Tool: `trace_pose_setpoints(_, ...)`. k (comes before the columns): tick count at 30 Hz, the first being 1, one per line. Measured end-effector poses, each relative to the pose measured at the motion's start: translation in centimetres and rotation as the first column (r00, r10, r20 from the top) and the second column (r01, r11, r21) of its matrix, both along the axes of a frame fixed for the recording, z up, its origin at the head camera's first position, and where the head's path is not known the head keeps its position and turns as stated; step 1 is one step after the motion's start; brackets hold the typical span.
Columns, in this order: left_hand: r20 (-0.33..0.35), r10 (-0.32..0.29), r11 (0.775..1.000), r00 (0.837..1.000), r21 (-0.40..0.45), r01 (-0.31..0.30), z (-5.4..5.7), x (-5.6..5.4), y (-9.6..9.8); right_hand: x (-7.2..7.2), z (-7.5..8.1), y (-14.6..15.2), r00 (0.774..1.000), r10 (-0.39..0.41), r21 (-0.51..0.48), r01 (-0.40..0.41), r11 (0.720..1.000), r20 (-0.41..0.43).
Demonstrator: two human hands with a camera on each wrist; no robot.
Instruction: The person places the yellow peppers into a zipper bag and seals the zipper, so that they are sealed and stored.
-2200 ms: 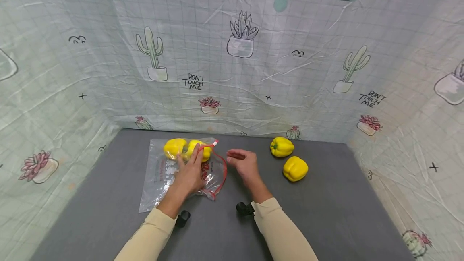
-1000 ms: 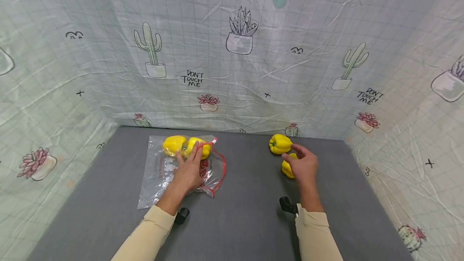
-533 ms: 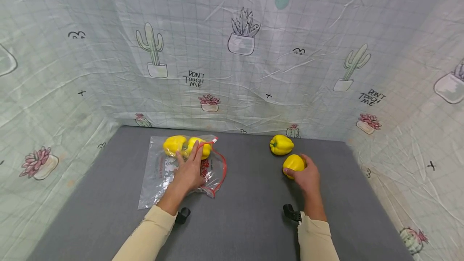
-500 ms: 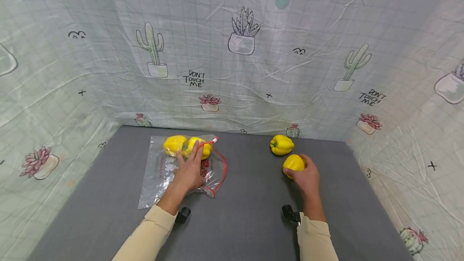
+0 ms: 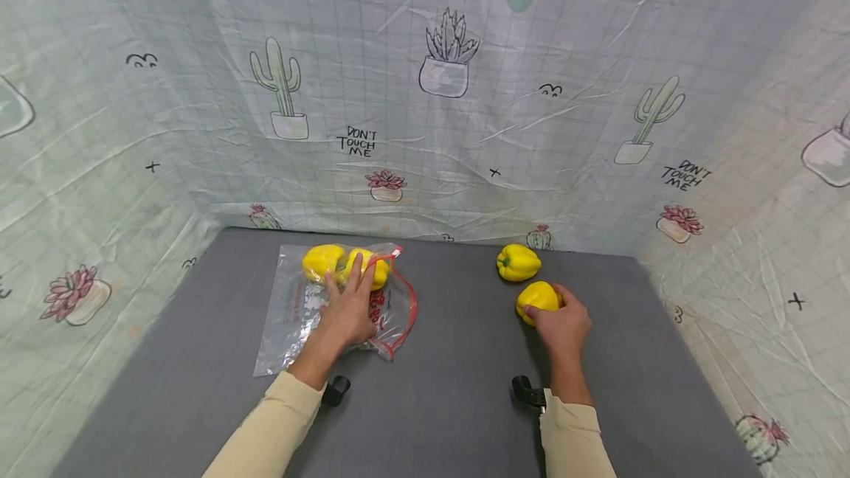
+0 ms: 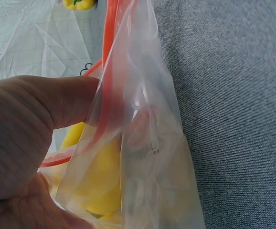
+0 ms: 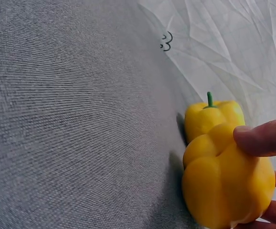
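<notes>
On the left of the table lies a clear zip bag [image 5: 287, 341] with a red zip edge, two yellow bell peppers [image 5: 322, 262] inside it. My left hand [image 5: 344, 316] rests at the bag's mouth with its fingers spread. In the left wrist view the straight thumb [image 6: 76, 98] touches the plastic by the red strip, and yellow shows through. At the right, my right hand [image 5: 564, 321] grips a yellow bell pepper [image 5: 536, 301], thumb on the near side and fingers round the far side. Just behind that one sits another yellow bell pepper [image 5: 519, 262], its green stem pointing left.
A grey table [image 5: 438, 404] carries everything. A cactus-print cloth [image 5: 458, 139] hangs along the back and both sides. Black wrist cameras [image 5: 527, 392] sit below each hand, at the sleeve cuffs.
My right hand has gone from beside the bag to the right and taken hold of the nearer loose pepper. The left hand has stayed on the bag.
</notes>
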State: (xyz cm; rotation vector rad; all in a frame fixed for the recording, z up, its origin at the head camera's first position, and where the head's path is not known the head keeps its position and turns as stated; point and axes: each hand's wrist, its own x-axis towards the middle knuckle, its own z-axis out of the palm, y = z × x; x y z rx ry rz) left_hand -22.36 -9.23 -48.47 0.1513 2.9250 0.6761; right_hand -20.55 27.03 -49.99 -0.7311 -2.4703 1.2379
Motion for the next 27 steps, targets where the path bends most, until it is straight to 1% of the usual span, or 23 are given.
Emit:
trace_pose_setpoints(5, -0.012, 0.009, 1.0, 1.0, 0.019, -0.009, -0.3, 0.0, -0.1, 0.1, 0.2, -0.5, 0.999, 0.037, -0.02, -0.037, 0.999, -0.001)
trace_pose_setpoints(10, -0.032, 0.024, 0.999, 0.999, 0.039, -0.023, -0.6, 0.1, -0.1, 0.2, 0.5, -1.3, 0.996, 0.073, -0.057, -0.076, 0.995, -0.043)
trace_pose_setpoints(15, -0.039, 0.029, 0.999, 0.999, 0.025, -0.028, -0.7, 0.0, 0.0, 0.1, 0.6, -2.0, 0.992, 0.093, -0.099, -0.101, 0.99, -0.082)
trace_pose_setpoints(21, -0.038, 0.026, 0.999, 0.999, 0.031, -0.025, -0.6, 0.0, 0.1, -0.1, 1.1, -3.2, 0.982, 0.134, -0.153, -0.153, 0.976, -0.13)
trace_pose_setpoints(27, -0.034, 0.019, 0.999, 0.999, 0.035, -0.017, -0.3, -0.1, 0.2, -0.5, 0.9, -4.7, 0.968, 0.175, -0.209, -0.212, 0.955, -0.182)
